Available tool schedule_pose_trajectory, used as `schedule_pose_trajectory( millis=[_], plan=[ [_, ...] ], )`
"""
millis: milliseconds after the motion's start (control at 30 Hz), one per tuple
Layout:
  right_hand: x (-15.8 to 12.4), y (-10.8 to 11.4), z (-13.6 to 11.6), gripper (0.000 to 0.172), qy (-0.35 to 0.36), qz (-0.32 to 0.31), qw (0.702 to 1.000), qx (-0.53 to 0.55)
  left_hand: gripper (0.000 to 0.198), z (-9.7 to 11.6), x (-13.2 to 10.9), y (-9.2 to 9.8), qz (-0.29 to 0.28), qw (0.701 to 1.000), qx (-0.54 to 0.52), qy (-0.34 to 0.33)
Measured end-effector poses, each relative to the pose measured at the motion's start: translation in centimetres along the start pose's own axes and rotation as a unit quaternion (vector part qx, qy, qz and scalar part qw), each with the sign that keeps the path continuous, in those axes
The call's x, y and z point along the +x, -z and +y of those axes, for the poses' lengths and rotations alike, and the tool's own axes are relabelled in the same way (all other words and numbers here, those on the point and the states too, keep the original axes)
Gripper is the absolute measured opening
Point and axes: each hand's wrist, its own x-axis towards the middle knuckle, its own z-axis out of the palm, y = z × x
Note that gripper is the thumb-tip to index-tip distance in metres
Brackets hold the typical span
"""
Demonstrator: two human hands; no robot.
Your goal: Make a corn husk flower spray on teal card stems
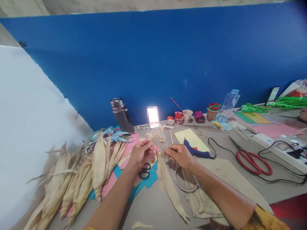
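Near the middle of the table my left hand (141, 154) is closed, thumb and forefinger pinched together. What lies in that pinch is too small to make out. Opposite it, my right hand (179, 156) is also closed, its fingertips together over something thin that I cannot name. Between and below the hands is a long pale corn husk (169, 189), its upper end close to my right fingertips. Beside my left wrist, scissors with black handles (144, 174) rest on blue paper (153, 179), their blades hidden. A blue glue gun (197, 152) lies just beyond my right hand.
Dried corn husks (98, 169) are heaped at left, before a dark thermos (122, 115). Red-handled scissors (254, 163), a power strip (280, 152) and black cord occupy the right. A pale ring (177, 180) sits under my right forearm. Paint jars (178, 118) and a plastic bottle (227, 107) line the blue panel.
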Motion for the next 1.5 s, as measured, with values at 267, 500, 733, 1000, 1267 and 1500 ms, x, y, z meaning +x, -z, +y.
schedule_pose_trajectory(
  millis=[267, 500, 733, 1000, 1267, 1500],
  plan=[
    [-0.5, -0.5, -0.5, 0.037, 0.058, -0.034, 0.997, -0.043, 0.029, 0.0, -2.2, -1.7, -0.057, 0.994, -0.087, 0.044],
    [-0.8, -0.9, -1.0, 0.034, 0.089, -0.048, 0.993, -0.061, 0.026, -0.5, -2.8, -2.4, -0.087, 0.989, -0.112, 0.045],
    [-0.6, -1.0, -0.2, 0.03, 0.068, -0.056, 0.995, -0.038, 0.03, -1.1, -3.6, -3.2, -0.06, 0.995, -0.077, 0.035],
    [-0.7, -1.1, -0.7, 0.031, 0.048, -0.07, 0.996, -0.021, 0.031, -1.7, -4.2, -4.6, -0.049, 0.996, -0.077, 0.003],
    [-0.4, -1.3, 0.4, 0.03, 0.088, -0.042, 0.991, -0.088, 0.023, -2.3, -3.9, -4.0, -0.034, 0.998, -0.023, -0.045],
    [-0.1, -1.6, 1.3, 0.033, 0.129, -0.028, 0.982, -0.133, 0.025, -3.2, -3.7, -4.0, -0.02, 0.998, -0.023, -0.052]
  ],
)
